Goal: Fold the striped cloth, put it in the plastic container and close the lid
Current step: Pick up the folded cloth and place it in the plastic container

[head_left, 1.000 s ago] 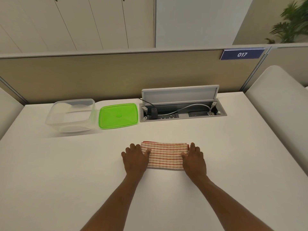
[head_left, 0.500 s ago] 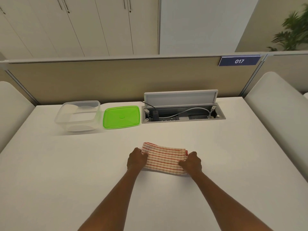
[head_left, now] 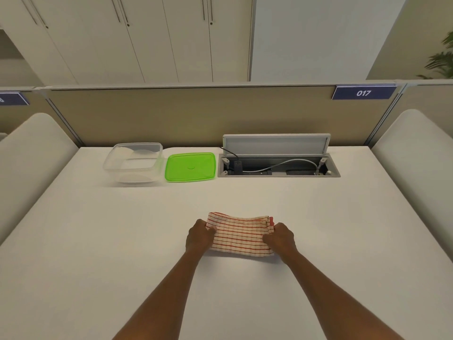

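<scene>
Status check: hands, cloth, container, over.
Left hand and right hand gripping folded red-striped cloth by its ends. Clear plastic container open, green lid beside it. Path unobstructed.

White table (head_left: 98, 241) bearing a folded striped cloth (head_left: 239, 235) near the front, an empty clear plastic container (head_left: 133, 163) at the back left (lid off), green lid (head_left: 190, 166) lying just beside it

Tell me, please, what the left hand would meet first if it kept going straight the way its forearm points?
The left hand already grips the striped cloth; past its left end the table looks free up to the green lid, though depth is uncertain.
</scene>
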`<action>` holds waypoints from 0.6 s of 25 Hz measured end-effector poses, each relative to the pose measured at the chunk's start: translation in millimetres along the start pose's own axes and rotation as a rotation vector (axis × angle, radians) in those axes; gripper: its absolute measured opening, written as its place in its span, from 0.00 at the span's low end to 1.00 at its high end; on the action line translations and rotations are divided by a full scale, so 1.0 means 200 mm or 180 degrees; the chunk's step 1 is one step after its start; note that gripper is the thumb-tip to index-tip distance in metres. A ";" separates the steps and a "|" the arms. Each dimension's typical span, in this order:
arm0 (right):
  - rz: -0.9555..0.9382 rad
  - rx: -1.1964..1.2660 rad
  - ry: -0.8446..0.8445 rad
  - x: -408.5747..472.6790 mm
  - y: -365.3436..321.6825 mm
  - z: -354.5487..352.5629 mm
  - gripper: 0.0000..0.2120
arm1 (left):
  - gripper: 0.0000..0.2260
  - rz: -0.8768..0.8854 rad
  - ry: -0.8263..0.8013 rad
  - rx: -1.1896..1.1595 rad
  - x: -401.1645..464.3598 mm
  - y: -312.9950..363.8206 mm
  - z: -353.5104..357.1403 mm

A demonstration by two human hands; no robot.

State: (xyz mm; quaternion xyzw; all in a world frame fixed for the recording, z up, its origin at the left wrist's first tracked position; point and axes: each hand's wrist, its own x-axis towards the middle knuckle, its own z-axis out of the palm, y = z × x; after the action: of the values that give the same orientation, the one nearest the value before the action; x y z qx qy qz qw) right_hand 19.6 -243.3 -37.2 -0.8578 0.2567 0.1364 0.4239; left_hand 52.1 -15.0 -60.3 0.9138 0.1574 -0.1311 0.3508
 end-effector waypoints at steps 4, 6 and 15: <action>-0.0063 0.0112 -0.0092 -0.03 -0.02 0.04 0.15 | 0.13 -0.0049 0.0081 0.0006 -0.03 -0.06 -0.05; -0.0019 0.0211 -0.0135 -0.04 -0.03 0.06 0.15 | 0.13 -0.0054 0.0087 -0.0006 -0.04 -0.09 -0.09; 0.0320 0.0554 -0.0355 -0.06 -0.17 0.24 0.14 | 0.13 -0.0066 0.0089 -0.0164 0.00 -0.21 -0.27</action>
State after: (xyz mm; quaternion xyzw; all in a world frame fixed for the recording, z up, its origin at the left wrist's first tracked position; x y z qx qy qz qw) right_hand 26.8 -184.3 -38.6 -0.7949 0.2863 0.1822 0.5030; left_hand 44.0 51.4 -47.0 0.9045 0.1751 -0.1179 0.3706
